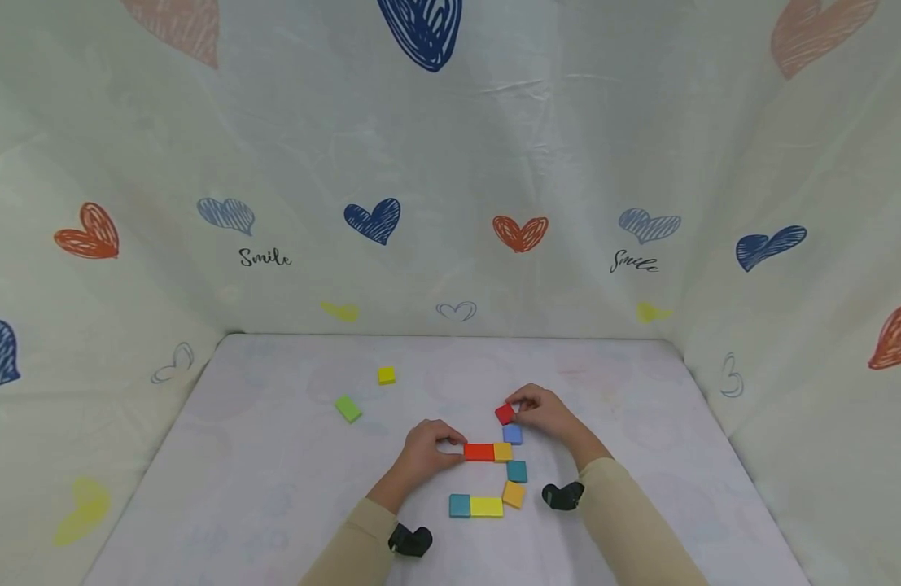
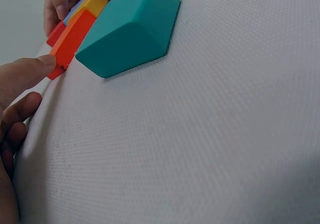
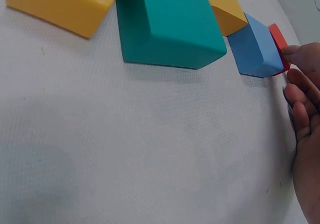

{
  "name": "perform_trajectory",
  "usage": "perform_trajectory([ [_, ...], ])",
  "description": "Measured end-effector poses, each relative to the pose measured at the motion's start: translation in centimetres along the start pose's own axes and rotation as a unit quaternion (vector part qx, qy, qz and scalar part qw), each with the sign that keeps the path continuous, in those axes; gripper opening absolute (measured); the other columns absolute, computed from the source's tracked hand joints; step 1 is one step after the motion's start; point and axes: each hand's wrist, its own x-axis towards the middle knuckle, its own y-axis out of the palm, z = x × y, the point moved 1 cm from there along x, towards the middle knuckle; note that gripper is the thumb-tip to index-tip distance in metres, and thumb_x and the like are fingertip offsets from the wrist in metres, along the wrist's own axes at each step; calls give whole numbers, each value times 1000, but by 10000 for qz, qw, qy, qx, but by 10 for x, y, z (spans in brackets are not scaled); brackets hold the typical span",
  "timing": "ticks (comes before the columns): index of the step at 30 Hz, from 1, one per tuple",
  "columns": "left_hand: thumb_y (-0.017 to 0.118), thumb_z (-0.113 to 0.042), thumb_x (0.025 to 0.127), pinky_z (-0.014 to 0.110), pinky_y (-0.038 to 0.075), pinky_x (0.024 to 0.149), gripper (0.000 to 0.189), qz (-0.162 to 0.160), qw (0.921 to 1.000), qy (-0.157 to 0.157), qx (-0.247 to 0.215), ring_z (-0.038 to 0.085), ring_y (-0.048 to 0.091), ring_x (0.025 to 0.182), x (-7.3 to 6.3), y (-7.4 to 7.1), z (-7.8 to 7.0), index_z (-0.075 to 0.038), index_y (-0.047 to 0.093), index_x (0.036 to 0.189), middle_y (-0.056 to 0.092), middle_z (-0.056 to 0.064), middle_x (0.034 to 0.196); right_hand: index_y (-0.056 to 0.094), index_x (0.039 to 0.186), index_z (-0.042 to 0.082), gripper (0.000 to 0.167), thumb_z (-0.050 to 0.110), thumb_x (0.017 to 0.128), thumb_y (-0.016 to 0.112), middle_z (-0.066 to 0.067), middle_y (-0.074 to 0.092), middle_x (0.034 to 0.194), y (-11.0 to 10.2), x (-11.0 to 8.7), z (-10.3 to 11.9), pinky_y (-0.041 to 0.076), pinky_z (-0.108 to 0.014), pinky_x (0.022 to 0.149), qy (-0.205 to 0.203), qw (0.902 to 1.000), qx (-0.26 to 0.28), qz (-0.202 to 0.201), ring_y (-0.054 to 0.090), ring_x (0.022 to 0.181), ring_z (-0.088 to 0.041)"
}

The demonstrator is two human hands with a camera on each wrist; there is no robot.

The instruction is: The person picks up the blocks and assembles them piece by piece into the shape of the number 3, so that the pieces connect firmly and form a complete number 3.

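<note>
On the white tabletop, toy blocks form a bent row. The left hand has its thumb and a finger at the left end of a red-orange rectangular block, pinching it; the left wrist view shows the thumb against that block's end. At the row's far end, the right hand pinches a small red block, turned slightly, right by a blue block. A yellow-orange block adjoins the red-orange one. Nearer lie a teal block, an orange block, a yellow rectangular block and another teal block.
A green block and a yellow cube lie apart at the back left of the table. Behind the table hangs a pale curtain printed with hearts. Dark wrist devices stick out beneath both sleeves.
</note>
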Motion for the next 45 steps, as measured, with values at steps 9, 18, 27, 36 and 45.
perform_trajectory([
  [9,82,-22,80,34,45,80,21,-13,10000,-47,23,10,50,91,0,1,1,-23,76,99,60,-17,88,73,104,16,21,7,85,73,-1,57,90,1,1,-2,47,-30,72,-18,10000,33,4,52,84,-20],
  [18,82,-22,80,33,45,81,20,-48,10000,-25,56,10,50,91,0,1,1,-23,76,99,59,-18,88,73,103,16,21,8,84,74,-1,57,91,1,2,-3,48,-30,72,-9,10000,53,10,52,84,-20],
  [27,81,-23,80,34,45,81,20,1,9999,-113,-2,11,50,92,1,2,2,-24,76,99,59,-18,89,73,101,15,20,7,83,74,-1,57,90,1,1,-3,47,-30,71,-59,10000,22,-21,52,83,-20],
  [36,81,-22,80,33,46,81,22,10,9999,-156,-38,11,49,92,-1,0,-1,-24,75,101,58,-18,89,73,101,14,20,7,83,74,-2,57,89,1,-1,0,47,-29,70,-23,10000,46,-69,52,82,-20],
  [45,81,-21,81,34,48,83,30,120,9995,-259,-160,14,50,94,-4,-2,-3,-20,71,109,58,-14,91,70,110,12,26,8,84,73,-3,59,89,0,-5,6,47,-30,72,181,9997,162,-53,52,82,-20],
])
